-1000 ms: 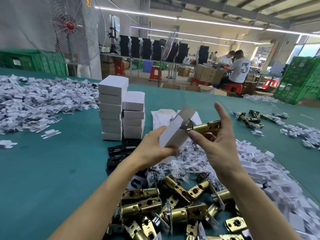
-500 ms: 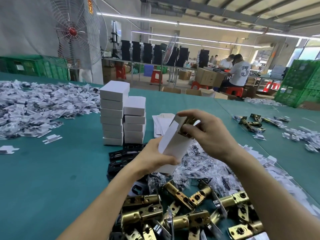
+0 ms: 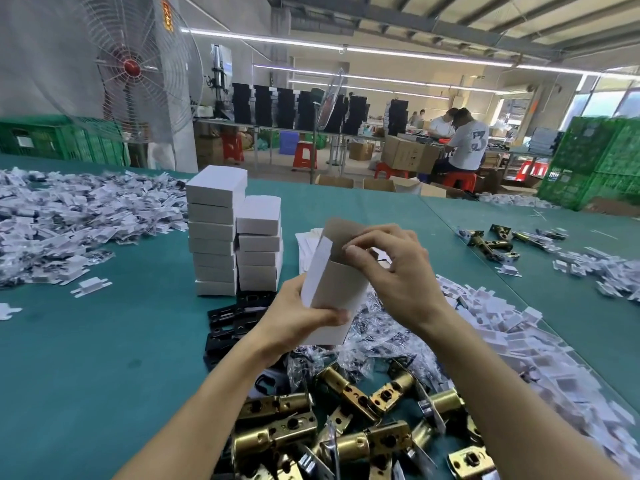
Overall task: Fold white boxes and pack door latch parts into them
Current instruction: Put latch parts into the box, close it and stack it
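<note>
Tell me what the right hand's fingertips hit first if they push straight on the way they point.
Probably the open mouth of the white box that the left hand grips: the right hand points its curled fingertips down into it. Contents hidden; depth uncertain.

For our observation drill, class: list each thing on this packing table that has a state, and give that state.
white box, top flap open, gripped by left hand
right hand, fingers curled at the box mouth; grip unclear
stacked boxes, closed, in two stacks
brass latches, loose in a pile, unpacked
flat box blanks, unfolded
</note>
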### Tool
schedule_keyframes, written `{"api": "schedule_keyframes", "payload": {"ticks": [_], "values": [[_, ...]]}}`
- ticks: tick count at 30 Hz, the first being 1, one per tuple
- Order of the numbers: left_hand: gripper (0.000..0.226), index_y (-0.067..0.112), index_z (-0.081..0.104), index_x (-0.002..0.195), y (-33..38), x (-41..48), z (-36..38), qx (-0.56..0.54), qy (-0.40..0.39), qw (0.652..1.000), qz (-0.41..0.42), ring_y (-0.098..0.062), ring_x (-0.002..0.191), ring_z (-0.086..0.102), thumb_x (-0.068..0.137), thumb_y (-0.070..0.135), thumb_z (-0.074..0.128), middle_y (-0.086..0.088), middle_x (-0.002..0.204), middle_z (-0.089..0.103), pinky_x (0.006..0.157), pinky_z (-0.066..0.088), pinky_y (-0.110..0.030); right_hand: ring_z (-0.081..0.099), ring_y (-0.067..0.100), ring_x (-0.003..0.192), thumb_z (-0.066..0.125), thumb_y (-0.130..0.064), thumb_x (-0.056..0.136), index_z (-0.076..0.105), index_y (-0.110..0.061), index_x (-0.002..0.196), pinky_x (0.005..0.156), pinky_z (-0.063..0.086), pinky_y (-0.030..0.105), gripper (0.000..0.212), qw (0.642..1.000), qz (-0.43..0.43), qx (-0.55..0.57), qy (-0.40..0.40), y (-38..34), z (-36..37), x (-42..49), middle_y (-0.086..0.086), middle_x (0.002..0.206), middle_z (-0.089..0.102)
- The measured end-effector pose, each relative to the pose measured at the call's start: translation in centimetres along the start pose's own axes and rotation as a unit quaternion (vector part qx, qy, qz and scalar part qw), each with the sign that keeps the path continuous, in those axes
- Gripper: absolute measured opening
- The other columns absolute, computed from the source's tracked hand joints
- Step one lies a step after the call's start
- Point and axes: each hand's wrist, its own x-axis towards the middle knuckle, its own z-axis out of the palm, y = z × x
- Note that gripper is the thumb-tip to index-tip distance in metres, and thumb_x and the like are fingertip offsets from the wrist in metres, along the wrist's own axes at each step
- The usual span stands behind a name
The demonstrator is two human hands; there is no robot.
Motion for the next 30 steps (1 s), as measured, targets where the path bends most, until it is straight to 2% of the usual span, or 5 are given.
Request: {"api": "schedule_keyframes", "payload": {"ticks": [4, 8, 13, 21, 30], "values": [[0.058, 0.016, 0.067, 0.106, 0.0, -0.1, -0.2, -0.026, 0.017, 0.999, 0.005, -0.019, 0.081, 0.071, 0.054, 0.025, 0.089, 0.001, 0.087, 0.073, 0.064, 0.061, -0.040, 0.059, -0.005, 0.082, 0.057, -0.014, 0.098, 0.069, -0.020, 0.108, 0.076, 0.048, 0.012, 0.016, 0.993, 0.097, -0.010, 0.061, 3.4, -2.0, -0.8, -0.004, 0.101, 0.069], [0.064, 0.011, 0.067, 0.107, 0.2, -0.1, -0.1, -0.074, 0.043, 0.996, 0.038, -0.019, 0.085, 0.071, 0.050, 0.029, 0.089, -0.001, 0.091, 0.074, 0.070, 0.060, -0.035, 0.061, 0.023, 0.107, 0.051, -0.009, 0.094, 0.066, -0.022, 0.124, 0.094, 0.051, 0.039, 0.036, 0.920, 0.267, -0.264, -0.113, 8.4, -5.5, -2.6, 0.004, 0.126, 0.067], [0.064, 0.009, 0.067, 0.107, 0.2, -0.2, -0.2, -0.118, 0.073, 0.989, 0.055, -0.015, 0.085, 0.072, 0.051, 0.030, 0.087, 0.000, 0.092, 0.075, 0.067, 0.059, -0.028, 0.047, 0.029, 0.129, 0.050, -0.015, 0.091, 0.057, -0.037, 0.132, 0.106, 0.035, 0.044, 0.047, 0.818, 0.317, -0.418, -0.237, 10.5, -7.3, -4.0, 0.004, 0.139, 0.058], [0.059, 0.009, 0.068, 0.107, 0.0, 0.0, -0.5, -0.102, 0.092, 0.987, 0.079, -0.028, 0.102, 0.068, 0.055, 0.029, 0.089, -0.014, 0.106, 0.070, 0.081, 0.059, -0.036, 0.058, 0.028, 0.113, 0.054, 0.002, 0.086, 0.066, -0.020, 0.122, 0.092, 0.051, 0.042, 0.044, 0.859, 0.292, -0.383, -0.174, 11.1, -7.2, -4.7, 0.013, 0.126, 0.063], [0.049, 0.005, 0.066, 0.112, 0.1, -0.1, -0.2, -0.086, 0.090, 0.991, 0.057, -0.031, 0.093, 0.071, 0.066, 0.014, 0.082, -0.015, 0.104, 0.070, 0.060, 0.061, -0.040, 0.065, 0.014, 0.093, 0.061, -0.016, 0.088, 0.070, -0.039, 0.112, 0.077, 0.055, 0.030, 0.035, 0.842, 0.210, -0.463, -0.182, 10.9, -7.5, -4.7, -0.008, 0.109, 0.072]]}}
